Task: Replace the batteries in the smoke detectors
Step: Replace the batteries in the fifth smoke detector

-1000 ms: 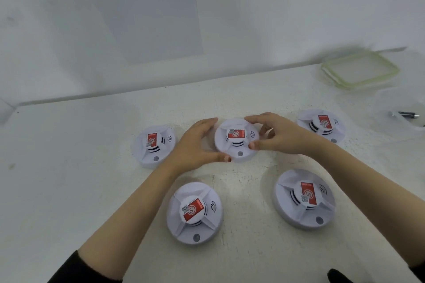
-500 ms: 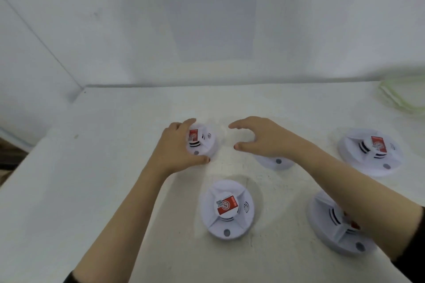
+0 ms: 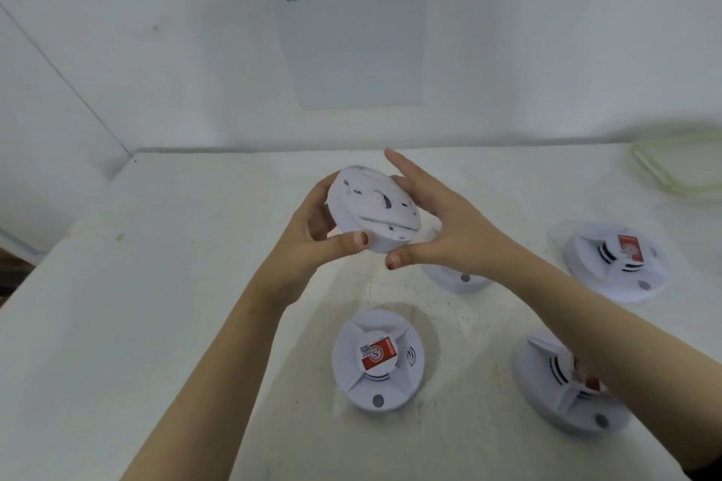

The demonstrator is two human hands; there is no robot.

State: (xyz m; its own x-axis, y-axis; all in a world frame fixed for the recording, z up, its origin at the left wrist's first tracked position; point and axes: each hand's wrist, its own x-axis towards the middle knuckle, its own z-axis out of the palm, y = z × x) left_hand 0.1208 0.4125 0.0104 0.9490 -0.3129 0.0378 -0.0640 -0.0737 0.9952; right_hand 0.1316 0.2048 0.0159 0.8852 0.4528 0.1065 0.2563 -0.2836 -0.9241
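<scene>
Holding one smoke detector (image 3: 375,209) above the tabletop (image 3: 164,285) w/ both hands, we show its flat underside tilted toward the camera. Left hand (image 3: 312,230) grips the left rim, thumb on the near edge; right hand (image 3: 437,223) clasps the right rim, index finger extended upward. Four other detectors rest face-up: near-centre detector (image 3: 377,361), near-right detector (image 3: 562,383) partly under the right forearm, far-right detector (image 3: 617,262), and a fourth detector (image 3: 457,277) mostly hidden beneath the right hand. Open room: left half of the tabletop, up to its left edge. A green-rimmed lid (image 3: 680,164) sits at the far-right corner; an instruction sheet (image 3: 351,31) hangs on the wall.
</scene>
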